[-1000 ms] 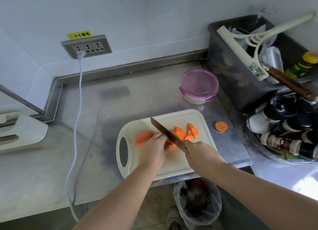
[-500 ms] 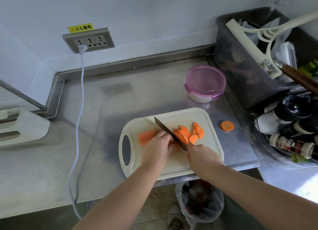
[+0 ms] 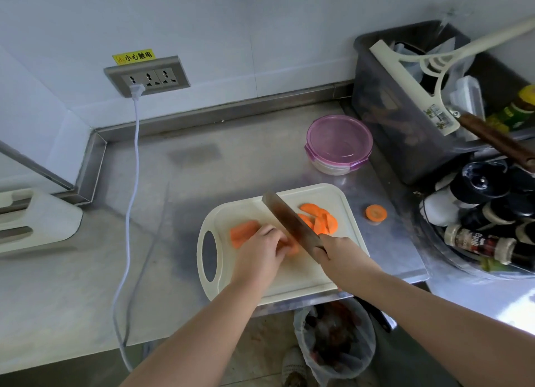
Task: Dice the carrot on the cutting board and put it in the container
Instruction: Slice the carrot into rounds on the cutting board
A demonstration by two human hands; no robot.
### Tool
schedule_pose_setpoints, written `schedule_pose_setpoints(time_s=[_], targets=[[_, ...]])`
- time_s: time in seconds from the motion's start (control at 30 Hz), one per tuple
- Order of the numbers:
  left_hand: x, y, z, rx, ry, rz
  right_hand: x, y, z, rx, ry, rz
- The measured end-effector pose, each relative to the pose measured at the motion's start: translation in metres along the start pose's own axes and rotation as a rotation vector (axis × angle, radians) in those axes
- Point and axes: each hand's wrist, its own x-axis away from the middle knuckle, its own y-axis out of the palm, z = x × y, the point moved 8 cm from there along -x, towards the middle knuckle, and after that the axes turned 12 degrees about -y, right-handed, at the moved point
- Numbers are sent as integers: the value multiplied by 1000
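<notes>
A cream cutting board lies near the front edge of the steel counter. On it my left hand holds down the uncut carrot piece, fingers curled over it. My right hand grips the handle of a knife, whose blade crosses the carrot just right of my left fingers. Several orange carrot slices lie on the board to the right of the blade. One round slice sits off the board on the counter. The round container with a purple lid stands behind the board.
A dark bin with a squeegee stands at back right, above a tray of bottles. A white cable hangs from the wall socket across the counter. A white appliance sits at left. A trash bag hangs below the counter edge.
The knife blade has lifted and shifted slightly left along the carrot between cuts. More slices lie to the right of it. My left hand stays on the carrot.
</notes>
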Motion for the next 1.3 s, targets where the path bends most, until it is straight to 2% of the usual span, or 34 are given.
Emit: schedule_pose_setpoints(time_s=[0.2, 0.57, 1.1, 1.3], targets=[[-1, 0, -1, -9, -12, -4, 7, -6, -16, 256, -108, -2], [0, -2, 2, -1, 2, -8, 3, 1, -18, 313, -125, -40], [-6, 5, -4, -25, -13, -65, -8, 24, -9, 313, -60, -125], [-4, 4, -3, -40, 19, -66, -8, 17, 2, 128, -8, -78]])
